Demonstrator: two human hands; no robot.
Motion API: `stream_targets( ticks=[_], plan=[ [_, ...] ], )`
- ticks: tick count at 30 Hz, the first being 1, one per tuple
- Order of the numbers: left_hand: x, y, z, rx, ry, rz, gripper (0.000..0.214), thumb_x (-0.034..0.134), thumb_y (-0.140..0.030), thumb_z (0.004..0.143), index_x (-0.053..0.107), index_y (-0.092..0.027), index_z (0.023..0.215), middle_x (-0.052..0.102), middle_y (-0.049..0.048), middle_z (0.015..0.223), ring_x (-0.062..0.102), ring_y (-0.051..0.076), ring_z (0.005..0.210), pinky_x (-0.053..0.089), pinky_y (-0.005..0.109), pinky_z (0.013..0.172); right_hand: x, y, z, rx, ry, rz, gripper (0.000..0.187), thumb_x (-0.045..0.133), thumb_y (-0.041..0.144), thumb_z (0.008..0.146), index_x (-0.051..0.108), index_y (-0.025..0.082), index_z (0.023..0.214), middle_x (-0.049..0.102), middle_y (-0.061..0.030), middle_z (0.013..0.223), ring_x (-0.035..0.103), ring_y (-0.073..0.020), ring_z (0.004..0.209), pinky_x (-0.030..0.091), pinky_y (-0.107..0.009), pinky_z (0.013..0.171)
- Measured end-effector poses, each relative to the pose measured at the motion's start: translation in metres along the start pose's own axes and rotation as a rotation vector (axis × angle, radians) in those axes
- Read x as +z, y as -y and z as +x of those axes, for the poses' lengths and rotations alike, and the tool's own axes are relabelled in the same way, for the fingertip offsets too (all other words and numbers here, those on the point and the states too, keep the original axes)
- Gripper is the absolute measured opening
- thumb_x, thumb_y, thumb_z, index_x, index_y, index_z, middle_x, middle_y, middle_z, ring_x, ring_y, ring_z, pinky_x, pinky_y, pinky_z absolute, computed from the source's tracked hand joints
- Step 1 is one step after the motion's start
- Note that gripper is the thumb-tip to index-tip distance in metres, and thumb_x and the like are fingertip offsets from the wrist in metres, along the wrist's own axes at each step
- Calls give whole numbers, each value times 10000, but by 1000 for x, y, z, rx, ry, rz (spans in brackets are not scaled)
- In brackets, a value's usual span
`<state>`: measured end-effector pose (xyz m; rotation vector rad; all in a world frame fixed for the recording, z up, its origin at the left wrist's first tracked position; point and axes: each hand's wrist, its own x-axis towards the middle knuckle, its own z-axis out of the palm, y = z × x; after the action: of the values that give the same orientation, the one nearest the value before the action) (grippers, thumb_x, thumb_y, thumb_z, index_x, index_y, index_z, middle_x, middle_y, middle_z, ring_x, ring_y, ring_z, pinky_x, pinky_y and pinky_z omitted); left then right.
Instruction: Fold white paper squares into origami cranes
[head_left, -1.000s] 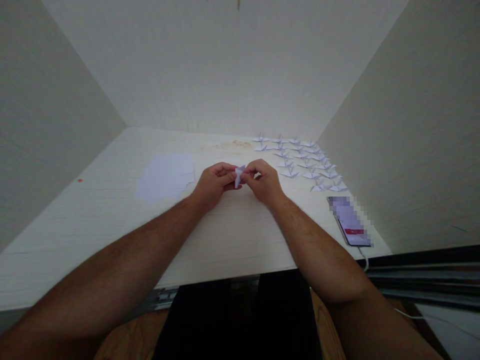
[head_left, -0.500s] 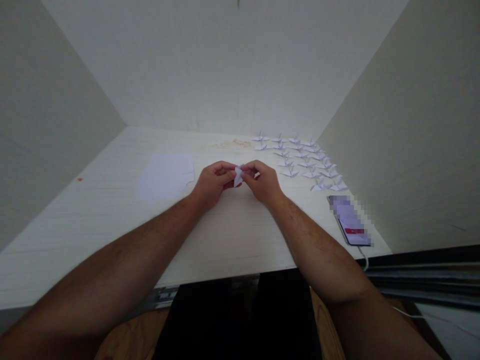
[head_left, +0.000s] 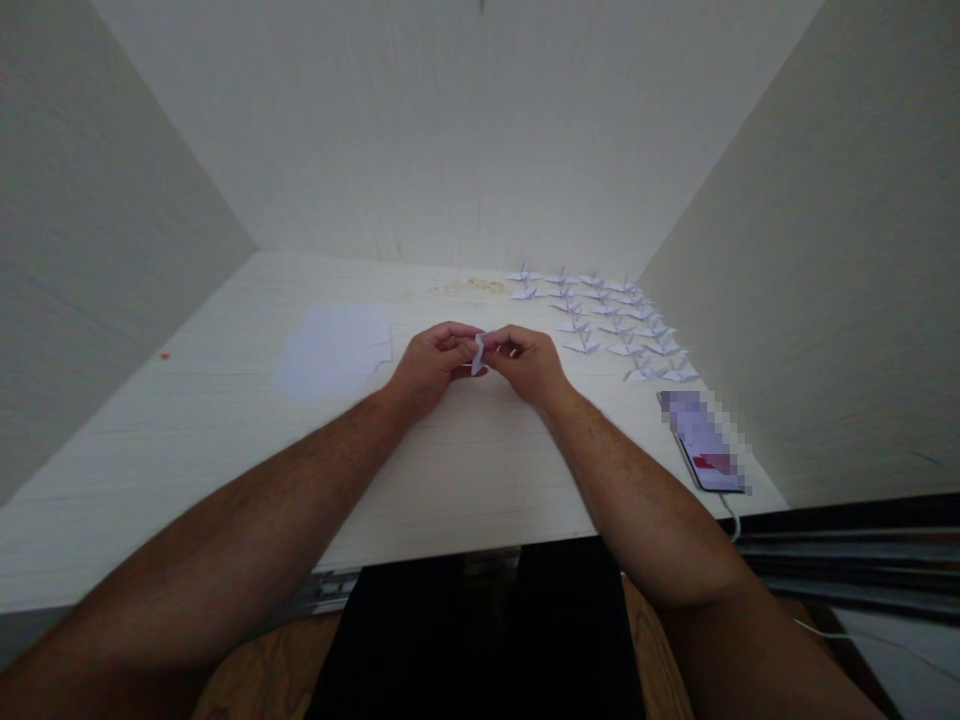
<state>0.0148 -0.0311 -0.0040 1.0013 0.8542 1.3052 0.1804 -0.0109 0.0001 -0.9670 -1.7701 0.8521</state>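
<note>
A small folded piece of white paper (head_left: pixel 478 356) is pinched between my two hands, just above the middle of the table. My left hand (head_left: pixel 433 366) grips its left side with thumb and fingers. From the right, my right hand (head_left: pixel 526 364) pinches the same paper, its thumb and forefinger close to the other hand's. Fingers hide part of the folds. To the right, several white origami cranes (head_left: pixel 616 325) stand in rows. White paper sheets (head_left: pixel 335 345) lie flat to the left of my hands.
A phone (head_left: pixel 705 445) with a blurred screen lies near the right wall, with a white cable (head_left: pixel 733 520) running off the table's front edge. Walls close in the white table (head_left: pixel 465 470) at the back and sides. A small red spot (head_left: pixel 164 356) marks the left side.
The folded paper looks narrower now, its visible face turned or pressed in between the fingers. Both hands stay in nearly the same place; the whole view has shifted slightly.
</note>
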Motion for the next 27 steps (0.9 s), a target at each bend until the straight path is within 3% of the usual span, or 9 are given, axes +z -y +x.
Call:
stream_targets(
  ticks=[4,10,17,27],
  plan=[
    [-1,3,1,-4,18,-26,330,889,-309,622,735,-146,865,735,58,833,691,163,742,591,351,726,2,-3,0,79,46,127,135,739,317,736,714,212,818,688,2,690,590,-123,605,490,-276,601],
    [-1,2,-3,-13,43,19,381,901,-305,610,768,-141,928,763,91,931,715,190,824,598,374,796,2,-5,0,113,5,193,200,792,350,683,711,197,782,683,3,663,597,-122,586,494,-272,585],
    [-6,3,-2,26,118,136,487,904,-302,602,756,-161,1044,763,105,1054,728,215,880,606,406,842,1,-7,2,152,-21,167,187,770,342,680,715,191,776,690,4,681,600,-121,619,502,-277,629],
    [-7,5,-1,33,97,180,459,887,-334,634,758,-168,1043,764,102,1063,734,221,897,615,423,864,1,-5,2,155,-10,185,165,765,324,675,712,196,765,718,-4,706,625,-131,633,522,-294,648]
  ],
)
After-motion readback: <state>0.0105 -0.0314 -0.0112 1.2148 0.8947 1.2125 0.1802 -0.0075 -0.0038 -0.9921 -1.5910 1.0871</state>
